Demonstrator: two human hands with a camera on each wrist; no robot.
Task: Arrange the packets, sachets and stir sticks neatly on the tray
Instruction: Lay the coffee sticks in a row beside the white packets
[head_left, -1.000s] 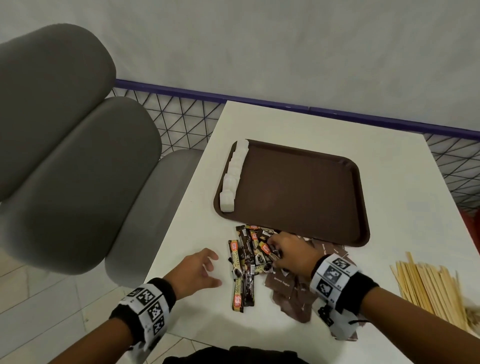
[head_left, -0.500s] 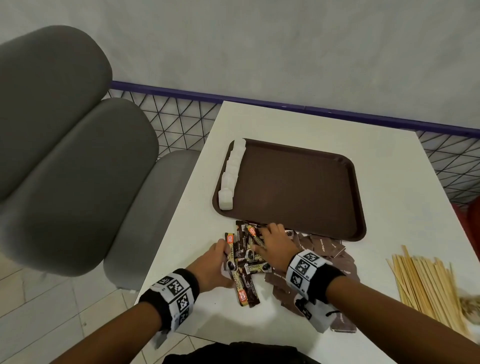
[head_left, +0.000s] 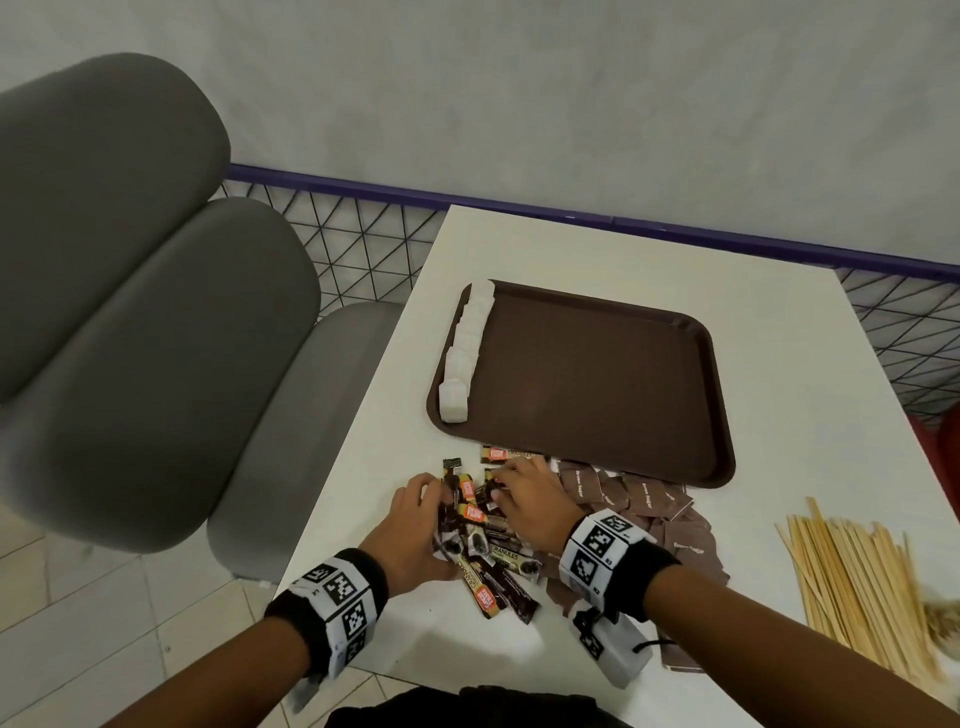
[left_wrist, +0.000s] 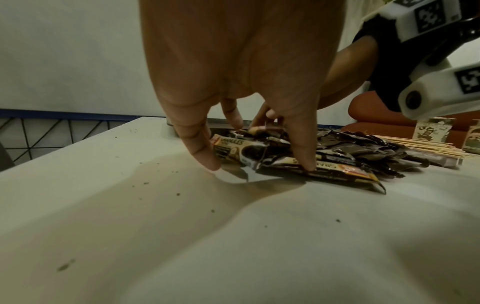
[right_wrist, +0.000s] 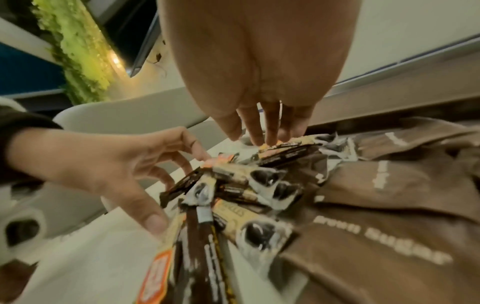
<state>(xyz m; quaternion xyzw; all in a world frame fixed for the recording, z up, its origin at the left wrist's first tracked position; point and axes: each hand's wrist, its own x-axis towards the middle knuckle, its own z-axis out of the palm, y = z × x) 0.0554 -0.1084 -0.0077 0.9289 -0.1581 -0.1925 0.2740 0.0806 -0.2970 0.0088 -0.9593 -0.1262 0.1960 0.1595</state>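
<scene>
The bench (head_left: 779, 322) carries everything, and most of the job looks undone. Beyond the hands, the brown tray (head_left: 597, 374) holds only a row of white sachets (head_left: 462, 358) along its edge on the left hand's side; the rest of its floor is bare, so there's plenty of room to lay things out. Off past the right hand, well apart, the stir sticks (head_left: 852, 577) lie in a loose fan, close to the bench edge on that side. Just beside the right hand, the brown sugar packets (head_left: 644, 499) sprawl in a heap that butts against the tray's near rim. Between the hands sit the coffee sticks (head_left: 485, 551), jumbled. The left hand (head_left: 410, 525) and right hand (head_left: 524, 499) bracket that pile, fingers spread and pressing its sides, neither gripping anything. I'd judge they're squaring it up. The bench edge nearest the person is close behind this pile.
</scene>
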